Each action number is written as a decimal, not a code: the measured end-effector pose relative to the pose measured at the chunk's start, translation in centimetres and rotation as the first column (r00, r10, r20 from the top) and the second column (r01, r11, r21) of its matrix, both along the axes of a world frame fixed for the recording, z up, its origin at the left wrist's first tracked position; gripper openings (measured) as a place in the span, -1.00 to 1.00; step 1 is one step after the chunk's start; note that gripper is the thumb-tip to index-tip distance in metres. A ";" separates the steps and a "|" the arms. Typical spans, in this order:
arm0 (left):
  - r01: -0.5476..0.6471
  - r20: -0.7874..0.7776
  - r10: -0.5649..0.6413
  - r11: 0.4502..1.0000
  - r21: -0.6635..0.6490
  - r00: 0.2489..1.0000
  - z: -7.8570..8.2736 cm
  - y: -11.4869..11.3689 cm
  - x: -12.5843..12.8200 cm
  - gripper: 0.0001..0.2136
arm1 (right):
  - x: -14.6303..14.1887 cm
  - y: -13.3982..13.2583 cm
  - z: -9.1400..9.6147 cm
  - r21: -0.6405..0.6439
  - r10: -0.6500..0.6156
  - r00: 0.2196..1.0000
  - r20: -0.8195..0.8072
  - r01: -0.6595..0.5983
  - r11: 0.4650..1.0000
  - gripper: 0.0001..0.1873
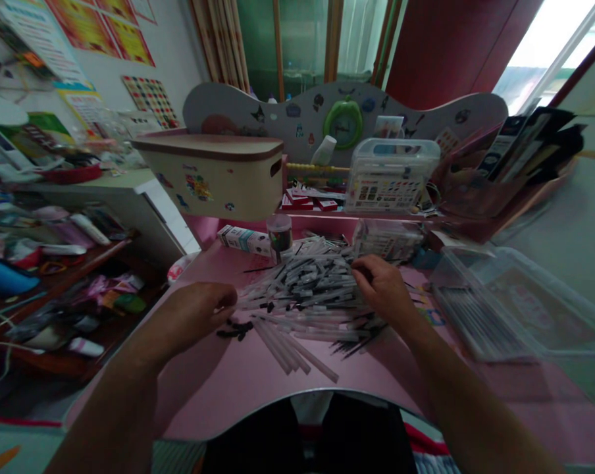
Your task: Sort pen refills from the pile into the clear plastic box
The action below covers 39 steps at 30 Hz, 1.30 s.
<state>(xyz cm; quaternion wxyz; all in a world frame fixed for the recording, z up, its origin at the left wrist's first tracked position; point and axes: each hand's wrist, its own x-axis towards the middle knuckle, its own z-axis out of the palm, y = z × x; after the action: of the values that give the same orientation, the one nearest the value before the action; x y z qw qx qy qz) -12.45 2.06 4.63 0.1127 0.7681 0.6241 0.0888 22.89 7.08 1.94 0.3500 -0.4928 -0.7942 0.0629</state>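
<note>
A heap of pen parts (pixel 310 280), grey and clear, covers the middle of the pink desk. My left hand (pixel 206 306) is at its left edge, fingers curled together; whatever they hold, if anything, does not show. Just below those fingers lie several small black pen caps (pixel 235 331). Clear pen barrels (pixel 282 349) fan out toward the front edge. On the heap's right side, my right hand (pixel 384 289) has thumb and fingertips pinched close, and I cannot make out what is between them. Thin dark refills (pixel 351 345) rest in front of it.
At right stands an open clear plastic box (pixel 480 322) with a row of thin pens or refills inside. A clear cup (pixel 280 234) and a small carton (pixel 243 239) are behind the heap. The shelf carries a beige lidded bin (pixel 213 178) and a clear handled case (pixel 393 178).
</note>
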 end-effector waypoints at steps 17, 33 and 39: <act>-0.158 0.669 -0.064 0.951 0.266 0.740 -1.9 2.0 10.4 -0.73 | -1.9 -0.5 -1.6 0.001 -0.047 0.938 0.343 0.050 0.999 -0.64; -0.199 0.745 -0.014 0.960 0.197 0.667 -4.5 1.5 10.6 -0.75 | -4.0 1.1 -3.4 0.078 -0.121 0.927 0.356 0.100 0.992 -0.75; -0.171 0.726 -0.013 0.969 0.179 0.687 -4.7 1.4 10.8 -0.74 | -3.5 1.3 -3.5 0.125 -0.066 0.942 0.328 0.026 0.992 -0.84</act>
<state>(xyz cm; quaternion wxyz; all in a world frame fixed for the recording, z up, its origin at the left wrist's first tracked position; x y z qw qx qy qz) -1.61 3.46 -0.03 0.2542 0.6508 0.5473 0.4608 19.40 8.37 -1.60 0.2415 -0.4929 -0.8324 -0.0765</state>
